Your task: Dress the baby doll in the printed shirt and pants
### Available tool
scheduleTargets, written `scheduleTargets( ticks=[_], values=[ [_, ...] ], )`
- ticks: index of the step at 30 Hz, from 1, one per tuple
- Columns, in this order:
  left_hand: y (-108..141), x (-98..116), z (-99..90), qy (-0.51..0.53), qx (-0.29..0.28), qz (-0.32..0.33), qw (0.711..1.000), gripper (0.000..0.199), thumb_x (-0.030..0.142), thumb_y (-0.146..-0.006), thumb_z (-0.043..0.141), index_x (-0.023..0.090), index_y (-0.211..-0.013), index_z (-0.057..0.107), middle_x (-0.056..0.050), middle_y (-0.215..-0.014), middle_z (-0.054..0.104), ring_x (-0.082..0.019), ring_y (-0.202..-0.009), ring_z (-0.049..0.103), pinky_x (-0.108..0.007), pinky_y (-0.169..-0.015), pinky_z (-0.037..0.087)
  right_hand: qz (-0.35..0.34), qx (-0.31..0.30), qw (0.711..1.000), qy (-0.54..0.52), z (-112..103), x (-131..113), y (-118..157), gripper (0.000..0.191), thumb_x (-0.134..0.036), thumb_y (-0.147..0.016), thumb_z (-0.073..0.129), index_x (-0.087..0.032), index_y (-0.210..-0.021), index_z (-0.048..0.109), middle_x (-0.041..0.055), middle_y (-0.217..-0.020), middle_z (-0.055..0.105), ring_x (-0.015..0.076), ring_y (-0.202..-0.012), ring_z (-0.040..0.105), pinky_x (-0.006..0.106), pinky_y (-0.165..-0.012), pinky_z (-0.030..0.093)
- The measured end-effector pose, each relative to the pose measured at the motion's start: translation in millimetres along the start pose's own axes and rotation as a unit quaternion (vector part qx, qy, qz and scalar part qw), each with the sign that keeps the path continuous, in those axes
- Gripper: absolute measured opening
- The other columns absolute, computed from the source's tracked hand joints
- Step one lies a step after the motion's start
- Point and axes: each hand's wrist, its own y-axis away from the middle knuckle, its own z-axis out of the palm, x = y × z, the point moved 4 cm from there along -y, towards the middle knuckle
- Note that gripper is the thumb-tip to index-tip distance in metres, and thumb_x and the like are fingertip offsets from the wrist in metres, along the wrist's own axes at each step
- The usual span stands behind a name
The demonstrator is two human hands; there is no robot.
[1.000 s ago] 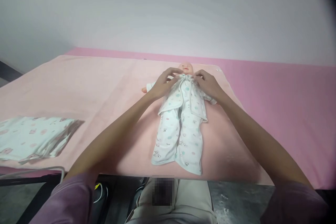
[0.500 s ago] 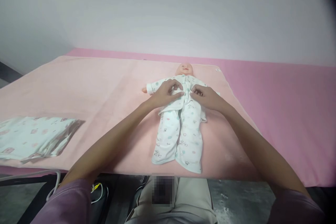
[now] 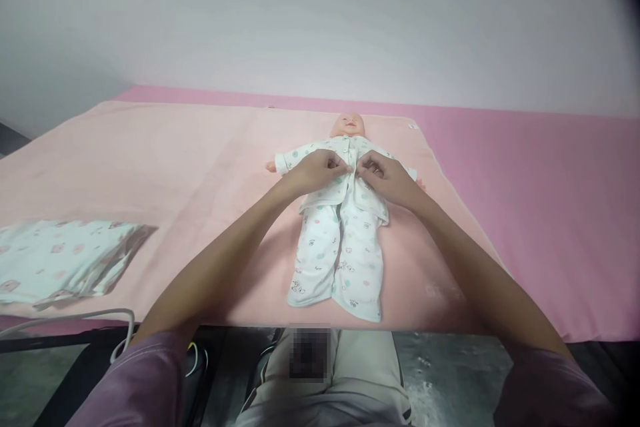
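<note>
A baby doll (image 3: 349,125) lies on its back, dressed in a white printed jacket (image 3: 320,197) and matching trousers (image 3: 320,247). Over the chest, my left hand (image 3: 324,170) pinches one front edge of the jacket between thumb and fingers. Opposite it, my right hand (image 3: 384,175) pinches the other edge, fingertips close to those of the left. A fastener near the collar shows above my hands. The spot between my fingertips is too small to make out. Both trouser legs lie flat toward me.
A peach mat (image 3: 200,147) lies under the doll, over a pink cover (image 3: 540,213). Folded printed cloth (image 3: 65,257) rests at the left. A white cable (image 3: 100,313) runs along the front left edge. Behind the table rises a pale wall (image 3: 320,20).
My fingers have closed in on the jacket's front, and the fingertips of both hands have come closer together. The view has shifted slightly; the doll stays in place on the mat.
</note>
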Motion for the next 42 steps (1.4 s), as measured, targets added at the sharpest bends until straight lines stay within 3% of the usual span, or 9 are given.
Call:
scheduleTargets(
  ticks=[4,9,13,20,26,30,37,42],
  values=[
    [2,-2,-0.9,-0.010,0.004,0.010,1.000,0.031,0.048,-0.094,0.086,0.020,-0.091,0.073,-0.004,-0.086,0.068,-0.018,-0.073,0.056,-0.032,-0.065,0.038,-0.015,0.027,0.999,-0.038,0,15,3,0.029,-0.047,-0.095,0.088,-0.026,-0.110,0.077,0.0055,-0.118,0.078,0.0173,-0.082,0.061,0.035,-0.076,0.052],
    [5,2,-1.1,-0.026,-0.018,0.031,0.999,0.018,0.036,-0.094,0.082,0.019,-0.100,0.083,-0.006,-0.093,0.075,-0.018,-0.079,0.063,-0.030,-0.069,0.043,-0.023,0.089,0.994,-0.059,6,29,12,0.031,-0.054,-0.094,0.091,-0.028,-0.110,0.084,0.0062,-0.121,0.080,0.0186,-0.085,0.066,0.037,-0.078,0.056],
    [2,0,1.1,0.010,-0.017,0.005,1.000,0.015,0.033,-0.089,0.083,0.019,-0.093,0.087,-0.004,-0.081,0.071,-0.016,-0.071,0.057,-0.030,-0.066,0.039,-0.037,0.126,0.989,-0.064,13,31,16,0.032,-0.057,-0.093,0.092,-0.030,-0.110,0.088,0.0058,-0.120,0.082,0.0206,-0.088,0.067,0.039,-0.082,0.058],
    [-4,-6,7.3,0.058,-0.004,-0.007,0.998,0.023,0.041,-0.087,0.087,0.018,-0.082,0.084,-0.002,-0.073,0.062,-0.013,-0.065,0.047,-0.031,-0.063,0.031,-0.011,0.173,0.977,-0.121,21,37,12,0.039,-0.061,-0.083,0.100,-0.028,-0.101,0.089,0.0034,-0.105,0.083,0.0167,-0.075,0.057,0.035,-0.070,0.051],
    [3,-3,11.4,0.065,0.001,0.015,0.998,0.038,0.052,-0.087,0.090,0.018,-0.079,0.074,0.001,-0.071,0.053,-0.012,-0.064,0.041,-0.030,-0.062,0.028,-0.011,0.211,0.968,-0.133,26,36,15,0.039,-0.061,-0.083,0.099,-0.028,-0.100,0.089,0.0046,-0.100,0.083,0.0195,-0.079,0.064,0.037,-0.075,0.055],
    [7,-6,15.1,0.068,0.020,0.049,0.996,0.043,0.056,-0.088,0.091,0.018,-0.083,0.073,0.000,-0.076,0.055,-0.013,-0.069,0.043,-0.029,-0.064,0.032,-0.011,0.204,0.969,-0.140,29,36,17,0.040,-0.061,-0.084,0.099,-0.027,-0.102,0.088,0.0059,-0.105,0.083,0.0220,-0.088,0.068,0.039,-0.082,0.057],
    [2,-22,25.0,0.114,0.023,0.041,0.992,0.054,0.071,-0.089,0.084,0.017,-0.087,0.078,-0.002,-0.076,0.061,-0.014,-0.070,0.047,-0.029,-0.064,0.033,-0.011,0.187,0.977,-0.102,31,35,12,0.051,-0.068,-0.082,0.098,-0.026,-0.096,0.075,0.0040,-0.100,0.074,0.0202,-0.086,0.061,0.036,-0.078,0.053],
    [9,-10,27.9,0.111,0.039,0.031,0.993,0.039,0.053,-0.092,0.086,0.016,-0.084,0.078,-0.002,-0.076,0.060,-0.013,-0.070,0.047,-0.028,-0.064,0.034,-0.043,0.183,0.978,-0.093,31,28,13,0.043,-0.060,-0.091,0.094,-0.025,-0.094,0.070,0.0030,-0.096,0.073,0.0190,-0.082,0.057,0.036,-0.077,0.050]
  ],
)
